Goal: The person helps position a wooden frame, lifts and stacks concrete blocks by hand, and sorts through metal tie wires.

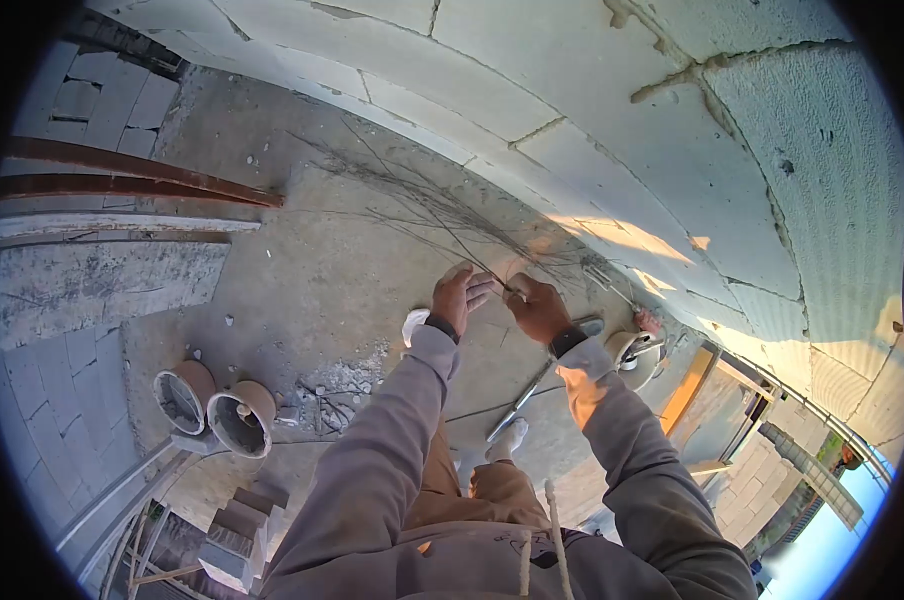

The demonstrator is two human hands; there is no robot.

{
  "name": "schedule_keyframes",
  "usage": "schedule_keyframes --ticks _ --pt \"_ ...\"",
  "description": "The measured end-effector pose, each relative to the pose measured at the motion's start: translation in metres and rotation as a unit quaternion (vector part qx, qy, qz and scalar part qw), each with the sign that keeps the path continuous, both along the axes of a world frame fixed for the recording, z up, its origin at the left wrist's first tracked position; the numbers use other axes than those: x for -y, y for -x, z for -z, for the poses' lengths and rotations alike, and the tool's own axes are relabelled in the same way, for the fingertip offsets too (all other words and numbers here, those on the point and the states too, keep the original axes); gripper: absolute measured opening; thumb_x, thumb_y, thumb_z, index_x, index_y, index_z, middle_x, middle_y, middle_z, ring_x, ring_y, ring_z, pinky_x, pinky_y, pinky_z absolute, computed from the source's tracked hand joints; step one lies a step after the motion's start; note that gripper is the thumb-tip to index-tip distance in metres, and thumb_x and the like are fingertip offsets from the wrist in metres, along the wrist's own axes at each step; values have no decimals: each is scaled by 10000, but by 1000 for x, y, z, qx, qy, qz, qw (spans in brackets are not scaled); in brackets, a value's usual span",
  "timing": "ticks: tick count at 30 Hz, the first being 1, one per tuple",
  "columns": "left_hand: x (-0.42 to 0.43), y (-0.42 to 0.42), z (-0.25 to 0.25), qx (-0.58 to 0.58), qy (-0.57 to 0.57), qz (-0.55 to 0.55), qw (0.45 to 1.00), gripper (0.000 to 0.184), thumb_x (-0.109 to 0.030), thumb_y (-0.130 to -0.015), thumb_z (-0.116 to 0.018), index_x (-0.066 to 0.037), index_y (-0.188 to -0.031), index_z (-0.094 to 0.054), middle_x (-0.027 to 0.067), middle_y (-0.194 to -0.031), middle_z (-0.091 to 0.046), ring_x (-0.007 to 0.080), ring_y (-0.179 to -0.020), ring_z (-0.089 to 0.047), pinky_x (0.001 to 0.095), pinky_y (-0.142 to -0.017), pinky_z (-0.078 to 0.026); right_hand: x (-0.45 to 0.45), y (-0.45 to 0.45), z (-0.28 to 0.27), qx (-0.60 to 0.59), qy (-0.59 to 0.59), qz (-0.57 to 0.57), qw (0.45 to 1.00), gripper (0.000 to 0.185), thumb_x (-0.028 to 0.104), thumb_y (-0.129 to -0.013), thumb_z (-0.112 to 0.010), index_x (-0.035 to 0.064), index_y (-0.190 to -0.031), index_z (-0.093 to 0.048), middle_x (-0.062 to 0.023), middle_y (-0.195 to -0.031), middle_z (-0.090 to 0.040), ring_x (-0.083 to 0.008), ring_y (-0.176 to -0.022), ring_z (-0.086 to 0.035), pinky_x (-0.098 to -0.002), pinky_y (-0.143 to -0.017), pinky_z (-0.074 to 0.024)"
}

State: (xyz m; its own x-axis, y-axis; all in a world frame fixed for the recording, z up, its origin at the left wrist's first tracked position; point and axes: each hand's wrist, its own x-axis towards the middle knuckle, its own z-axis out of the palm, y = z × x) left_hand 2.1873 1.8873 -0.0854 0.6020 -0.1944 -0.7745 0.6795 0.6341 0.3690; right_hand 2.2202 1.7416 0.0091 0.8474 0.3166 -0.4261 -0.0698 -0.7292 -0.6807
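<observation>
My right hand (540, 308) is closed, its fingers pinched round a thin dark wire (459, 238) that runs up and to the left, away from me. Close beside it on the left, my left hand (458, 297) has its fingers stretched toward the wire's near end. Whether those fingers touch the wire is hard to tell. Beyond both hands, a loose spread of similar thin wires (412, 182) lies on the concrete floor along the foot of the wall.
A pale block wall (492, 95) rises ahead and to the right. Two round buckets (242, 418) stand at the left, near rubble (342, 388). Rusty steel beams (152, 180) jut in from the left. A long-handled tool (520, 405) lies by my foot, and blocks (237, 540) are stacked lower left.
</observation>
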Motion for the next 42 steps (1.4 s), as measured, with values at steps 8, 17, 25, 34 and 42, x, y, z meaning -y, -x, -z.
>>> schedule_keyframes --ticks 8,17,25,34,42 --pt "0 31 -48 -66 3 29 997 726 -569 -828 -325 -12 -1288 -259 186 -1211 -437 290 -1116 -436 398 -947 -298 39 16 -119 55 -39 98 993 101 131 -800 -474 36 -832 -485 -148 -574 -536 -322 -554 -555 -384 -520 -424" --pt "30 -22 -194 132 75 57 987 790 -636 -804 -268 -27 -1306 -233 187 -1284 -356 300 -1172 -360 404 -963 -263 47 83 -235 141 -81 45 986 134 114 -802 -512 54 -900 -445 -157 -636 -522 -357 -621 -528 -407 -515 -396" --pt "104 68 -315 236 205 65 948 654 -561 -835 -316 -85 -1284 -306 134 -1179 -470 256 -1037 -481 406 -893 -369 112 190 -282 211 -72 48 974 213 151 -792 -498 64 -971 -422 -158 -659 -563 -362 -630 -548 -458 -529 -398" --pt "223 169 -519 492 324 125 798 516 -433 -901 -280 -39 -1219 -382 18 -650 -440 122 -566 -393 321 -632 -385 203 304 -376 359 -208 142 899 212 193 -809 -496 42 -943 -431 -190 -632 -520 -386 -625 -518 -469 -543 -379" --pt "389 257 -581 653 356 196 639 447 -382 -913 -296 -12 -1110 -453 7 -629 -396 110 -567 -378 286 -612 -364 388 477 -373 452 -115 334 819 168 206 -843 -475 38 -846 -479 -152 -640 -499 -357 -631 -513 -413 -546 -390"
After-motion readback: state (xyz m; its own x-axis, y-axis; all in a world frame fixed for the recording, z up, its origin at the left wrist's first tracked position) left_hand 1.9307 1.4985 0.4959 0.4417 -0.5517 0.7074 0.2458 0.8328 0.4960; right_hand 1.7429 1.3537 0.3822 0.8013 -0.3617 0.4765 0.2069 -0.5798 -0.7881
